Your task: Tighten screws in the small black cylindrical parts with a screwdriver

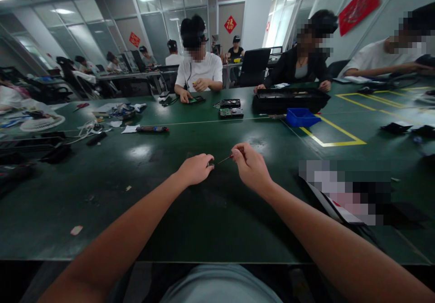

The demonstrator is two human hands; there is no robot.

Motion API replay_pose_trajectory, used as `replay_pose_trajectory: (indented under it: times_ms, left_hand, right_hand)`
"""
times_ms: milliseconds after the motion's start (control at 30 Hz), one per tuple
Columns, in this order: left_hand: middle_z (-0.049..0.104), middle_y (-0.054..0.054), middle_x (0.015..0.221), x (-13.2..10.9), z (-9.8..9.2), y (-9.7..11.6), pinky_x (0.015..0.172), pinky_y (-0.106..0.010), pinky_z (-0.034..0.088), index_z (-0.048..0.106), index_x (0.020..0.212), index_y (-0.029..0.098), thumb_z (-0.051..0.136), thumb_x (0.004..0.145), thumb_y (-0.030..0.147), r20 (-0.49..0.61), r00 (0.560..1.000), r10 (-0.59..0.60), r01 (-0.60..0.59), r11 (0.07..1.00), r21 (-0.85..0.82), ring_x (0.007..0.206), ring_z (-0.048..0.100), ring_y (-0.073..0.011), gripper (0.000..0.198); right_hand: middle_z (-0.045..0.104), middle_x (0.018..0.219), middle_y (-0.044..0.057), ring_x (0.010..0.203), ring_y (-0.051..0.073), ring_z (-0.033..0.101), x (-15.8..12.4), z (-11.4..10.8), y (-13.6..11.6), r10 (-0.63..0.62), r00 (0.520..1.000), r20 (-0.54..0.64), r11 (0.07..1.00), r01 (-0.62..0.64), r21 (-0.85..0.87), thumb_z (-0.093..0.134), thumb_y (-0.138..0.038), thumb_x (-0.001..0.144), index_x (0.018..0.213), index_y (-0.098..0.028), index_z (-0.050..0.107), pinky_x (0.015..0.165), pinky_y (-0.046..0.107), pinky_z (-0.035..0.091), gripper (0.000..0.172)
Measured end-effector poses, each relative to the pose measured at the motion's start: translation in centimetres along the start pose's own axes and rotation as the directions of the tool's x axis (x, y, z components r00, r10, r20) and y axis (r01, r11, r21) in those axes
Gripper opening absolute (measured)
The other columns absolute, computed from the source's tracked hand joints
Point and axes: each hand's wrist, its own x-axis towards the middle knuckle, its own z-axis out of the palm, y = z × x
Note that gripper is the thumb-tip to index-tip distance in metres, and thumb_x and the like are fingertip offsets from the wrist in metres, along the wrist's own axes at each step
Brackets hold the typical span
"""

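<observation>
Red-collared screwdriver [228, 158] clamped in my right fingers [239, 156], tip not yet touching the small part [211, 163] my left fingers [207, 158] pinch.

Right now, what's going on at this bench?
The wearer's left hand pinches a small piece, too covered to identify, above the green table. The right hand holds a thin tool, like a screwdriver, pointed at that piece; its tip appears just short of it. Across the table, a person in a white shirt handles a green item. A blue bin stands farther off, to the right.
</observation>
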Motion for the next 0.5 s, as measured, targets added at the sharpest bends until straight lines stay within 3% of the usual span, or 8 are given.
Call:
replay_pose_trajectory:
  times_ms: [100,233,367,500]
  left_hand:
    - [0.068,-0.011,0.101,0.6,0.3,-0.2,0.074,-0.037,0.049,0.066,0.11,0.023,0.056,0.09,0.041,0.03,0.999,-0.023,0.021,0.995,0.095,0.088,0.064,-0.0275,0.028]
    - [0.069,-0.01,0.094,0.9,0.5,-0.8,0.069,-0.033,0.047,0.068,0.097,0.022,0.059,0.087,0.04,-0.016,1.0,-0.014,0.015,0.997,0.077,0.083,0.064,-0.0269,0.023]
    - [0.07,-0.008,0.087,0.7,0.1,-2.1,0.065,-0.031,0.045,0.068,0.096,0.022,0.06,0.085,0.042,-0.08,0.995,-0.055,0.044,0.989,-0.139,0.076,0.064,-0.0233,0.025]
    - [0.069,-0.007,0.085,0.3,-1.1,-4.4,0.064,-0.03,0.043,0.066,0.091,0.019,0.061,0.081,0.038,-0.194,0.964,-0.18,0.098,0.924,-0.37,0.072,0.061,-0.0197,0.022]
  right_hand:
    - [0.068,0.08,0.005,0.073,0.02,0.064,0.0,0.0,0.0,0.009,1.0,0.007,1.0,-0.009,0.001,0.042,-0.034,0.099,0.095,-0.02,0.057,0.068,0.032,0.043,0.021]
    - [0.068,0.08,0.005,0.074,0.02,0.064,0.1,-0.1,-0.1,0.016,1.0,0.008,1.0,-0.016,0.005,0.042,-0.035,0.099,0.095,-0.021,0.058,0.068,0.033,0.043,0.022]
    - [0.068,0.08,0.005,0.071,0.02,0.063,0.1,-0.1,-0.2,0.015,1.0,0.011,1.0,-0.015,0.015,0.042,-0.036,0.099,0.095,-0.021,0.058,0.067,0.033,0.043,0.022]
    - [0.068,0.08,0.005,0.071,0.02,0.063,0.1,-0.1,-0.1,0.026,0.999,0.024,0.999,-0.026,0.024,0.042,-0.036,0.099,0.095,-0.021,0.059,0.067,0.033,0.043,0.023]
